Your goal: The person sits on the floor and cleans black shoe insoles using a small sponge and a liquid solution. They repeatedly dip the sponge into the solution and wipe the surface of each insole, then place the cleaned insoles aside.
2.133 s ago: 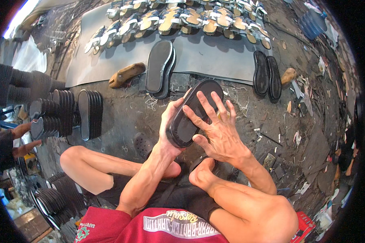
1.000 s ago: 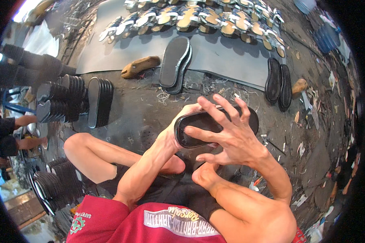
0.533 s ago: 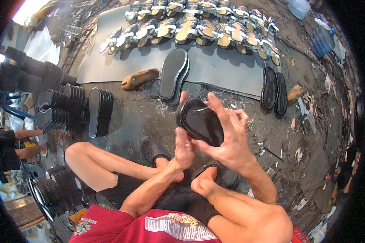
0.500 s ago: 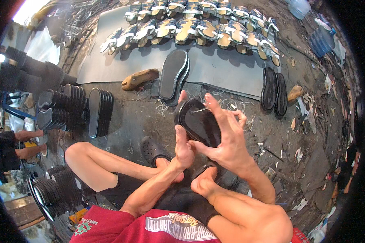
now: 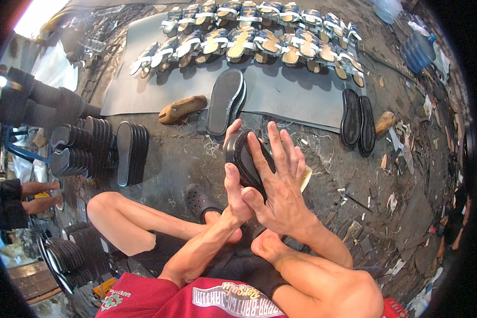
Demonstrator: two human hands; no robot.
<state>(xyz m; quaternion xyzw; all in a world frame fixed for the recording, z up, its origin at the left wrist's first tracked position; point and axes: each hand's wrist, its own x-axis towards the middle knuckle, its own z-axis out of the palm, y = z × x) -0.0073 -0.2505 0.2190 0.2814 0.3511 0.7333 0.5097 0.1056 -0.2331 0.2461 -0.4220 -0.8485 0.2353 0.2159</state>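
Note:
A glossy black shoe sole point(image 5: 241, 161) is held up in front of my knees. My left hand point(image 5: 237, 201) grips it by the near left edge, with its thumb up along the side and other fingers hidden behind. Across the sole's right side lies my right hand point(image 5: 281, 196), its fingers stretched and spread against the surface. Its thumb rests close to my left hand. Beside the right fingers shows a pale yellowish piece point(image 5: 306, 178); whether the hand touches it I cannot tell. Just beyond, a pair of black soles with pale rims point(image 5: 225, 100) leans together.
Rows of strappy sandals point(image 5: 242, 42) stand on a grey sheet point(image 5: 159, 90). Wooden shoe lasts point(image 5: 183, 108) lie nearby. Stacked soles point(image 5: 130, 153) stand left, two black soles point(image 5: 350, 119) right. Scraps litter the right-hand ground. Another person's legs point(image 5: 40, 196) show far left.
My right hand has turned and come down, its fingers now flat over the sole instead of curled above it. The sole has tilted to a steeper angle. The pale yellowish piece has come into sight.

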